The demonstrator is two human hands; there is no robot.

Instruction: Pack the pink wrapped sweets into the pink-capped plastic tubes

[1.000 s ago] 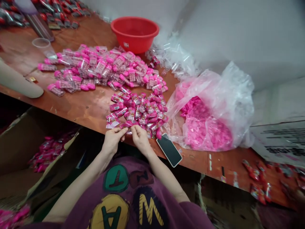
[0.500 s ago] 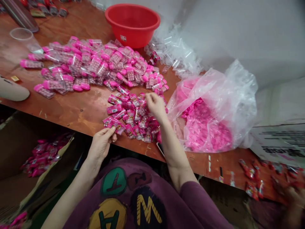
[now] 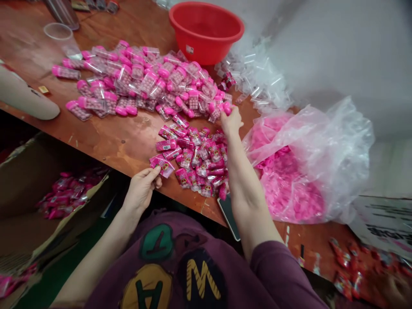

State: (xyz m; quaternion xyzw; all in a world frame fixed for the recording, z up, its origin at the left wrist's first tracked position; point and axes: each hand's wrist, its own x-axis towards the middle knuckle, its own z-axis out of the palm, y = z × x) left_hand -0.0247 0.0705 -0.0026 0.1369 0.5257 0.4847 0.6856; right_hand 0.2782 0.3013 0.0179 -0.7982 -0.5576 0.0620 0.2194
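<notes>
bare table (image 3: 106, 141) left, candy piles (image 3: 144, 81) ahead

The worktop (image 3: 106, 137) looks like reddish-brown wood — worn, scuffed, with a dull sheen. The small packets (image 3: 193, 156) near the hands are glossy printed film, pink and crinkly. The capped containers (image 3: 141, 81) behind them are clear hard plastic with smooth pink plastic caps. The basin (image 3: 206, 32) is red plastic, smooth, slightly matt. The big bag (image 3: 322, 141) is thin translucent plastic film — wrinkled and shiny. The box (image 3: 32, 171) below is matt brown cardboard. The sleeve (image 3: 283, 279) is soft matt cloth.
</notes>
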